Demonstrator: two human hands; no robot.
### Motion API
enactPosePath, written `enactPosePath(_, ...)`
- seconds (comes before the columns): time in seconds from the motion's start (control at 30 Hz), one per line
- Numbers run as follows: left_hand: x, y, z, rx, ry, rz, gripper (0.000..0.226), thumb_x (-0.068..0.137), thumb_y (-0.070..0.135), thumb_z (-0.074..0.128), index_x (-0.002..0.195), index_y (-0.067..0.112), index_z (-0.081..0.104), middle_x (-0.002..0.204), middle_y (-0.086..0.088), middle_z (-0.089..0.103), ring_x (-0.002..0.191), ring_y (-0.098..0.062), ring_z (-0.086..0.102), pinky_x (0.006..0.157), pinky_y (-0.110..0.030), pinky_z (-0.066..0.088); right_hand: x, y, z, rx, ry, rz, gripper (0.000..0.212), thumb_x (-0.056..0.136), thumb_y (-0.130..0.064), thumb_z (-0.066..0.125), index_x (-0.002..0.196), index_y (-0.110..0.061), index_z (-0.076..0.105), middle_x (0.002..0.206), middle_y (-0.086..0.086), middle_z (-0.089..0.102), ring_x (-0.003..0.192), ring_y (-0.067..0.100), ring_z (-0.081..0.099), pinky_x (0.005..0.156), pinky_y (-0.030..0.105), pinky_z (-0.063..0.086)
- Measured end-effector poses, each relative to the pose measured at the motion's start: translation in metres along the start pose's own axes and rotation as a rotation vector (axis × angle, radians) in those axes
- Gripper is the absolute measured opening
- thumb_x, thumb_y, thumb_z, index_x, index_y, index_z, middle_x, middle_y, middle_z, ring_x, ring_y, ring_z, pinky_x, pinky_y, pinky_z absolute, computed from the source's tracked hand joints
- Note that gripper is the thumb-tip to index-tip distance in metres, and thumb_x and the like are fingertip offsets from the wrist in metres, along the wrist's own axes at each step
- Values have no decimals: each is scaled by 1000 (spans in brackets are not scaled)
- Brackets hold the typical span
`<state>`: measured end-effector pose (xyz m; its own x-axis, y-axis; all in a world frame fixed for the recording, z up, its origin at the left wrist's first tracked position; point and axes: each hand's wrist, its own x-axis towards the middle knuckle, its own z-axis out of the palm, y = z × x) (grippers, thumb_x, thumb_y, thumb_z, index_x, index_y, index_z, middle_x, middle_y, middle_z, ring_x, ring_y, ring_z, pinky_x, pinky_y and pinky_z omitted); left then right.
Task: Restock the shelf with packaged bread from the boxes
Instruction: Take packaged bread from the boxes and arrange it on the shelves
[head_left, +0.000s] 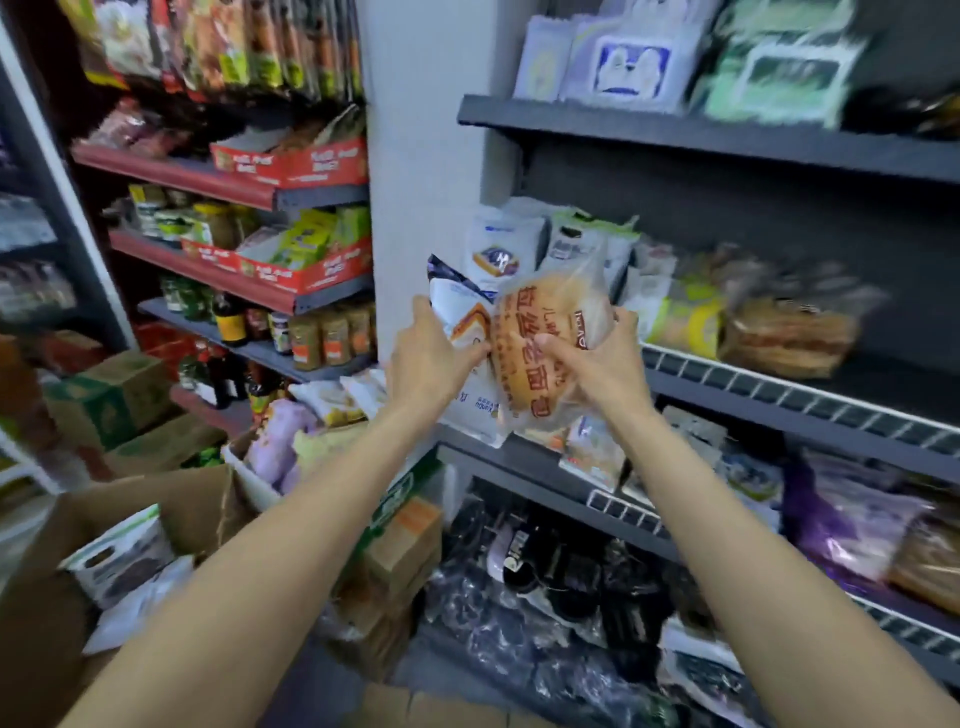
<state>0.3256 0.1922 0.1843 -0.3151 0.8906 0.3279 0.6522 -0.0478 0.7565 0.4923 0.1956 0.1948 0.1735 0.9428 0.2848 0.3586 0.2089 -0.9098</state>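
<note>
I see my right hand (597, 358) curled round round bread loaf (545, 353) in crinkly clear wrap, red print, thumb pressed on front; my left hand (431, 358) pinches glossy white bread bag (457, 312), flat, pillow-shaped; both forearms stretched up together, packs touching, held before dark metal shelf (779, 400) with ribbed white edge; open cardboard box (171, 509) low left holds soft packets.

Held bread packages: two — one white package (462, 332) in the left hand (426, 358), one round loaf (540, 348) in the right hand (597, 358).
</note>
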Motion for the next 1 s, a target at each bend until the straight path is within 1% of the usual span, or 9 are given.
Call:
enactPosePath(0.07,-1,42,34,-32,-14,38,63,78,40,70,120,10,35,92,-8,52,92,-34,56,65,-36,41,15,5,-54,-97,69,-34,72,72,-32,80,127,-11,39,110,-2,54,107,16,54,81,24,39)
enactPosePath(0.13,-1,80,68,-83,-32,58,70,80,37,70,131,9,32,106,-13,59,106,-36,56,73,-39,44,32,12,-105,-257,135,-91,69,71,-35,80,123,-11,41,110,1,53,108,19,50,76,27,35)
enactPosePath(0.23,-2,129,115,-164,-36,73,74,82,37,69,137,9,28,130,-15,54,119,-34,52,85,-40,45,63,25,-177,-490,165,-140,70,70,-36,80,125,-13,43,120,12,55,118,28,45,80,31,34)
enactPosePath(0.43,4,175,184,-265,-15,25,84,80,39,72,145,11,25,140,-12,49,127,-31,48,99,-42,44,130,46,-282,-914,-50,-175,81,71,-35,80,140,-28,39,137,6,51,126,31,47,97,42,41)
enactPosePath(0.53,7,183,200,-347,4,43,81,76,39,75,139,9,34,135,-9,53,124,-28,50,99,-38,44,155,60,-296,-986,-300,-163,83,71,-30,81,142,-31,38,143,1,48,131,28,44,105,43,39)
enactPosePath(0.7,14,193,210,-350,-17,84,74,76,32,76,136,10,38,132,-7,55,123,-24,51,95,-29,41,173,84,-285,-1023,-497,-134,75,79,-22,70,144,-22,34,146,10,41,135,28,36,109,38,35)
enactPosePath(0.83,19,191,211,-389,-12,37,72,74,31,79,133,13,43,127,-4,59,117,-23,56,100,-40,46,156,100,-265,-1086,-397,-98,89,78,-64,57,148,-22,21,153,11,22,143,28,17,116,44,18)
enactPosePath(0.93,22,188,206,-419,-3,23,68,74,30,79,130,14,44,123,-1,59,114,-19,56,98,-34,46,150,104,-245,-1203,-266,-157,86,80,-66,55,144,-15,27,148,11,31,138,28,26,113,43,19)
enactPosePath(1.0,21,185,196,-394,-7,38,62,77,26,77,128,13,44,113,3,58,104,-14,55,87,-27,44,151,97,-234,-1204,-275,-111,88,79,-57,62,144,-10,26,149,14,27,139,31,22,115,44,16)
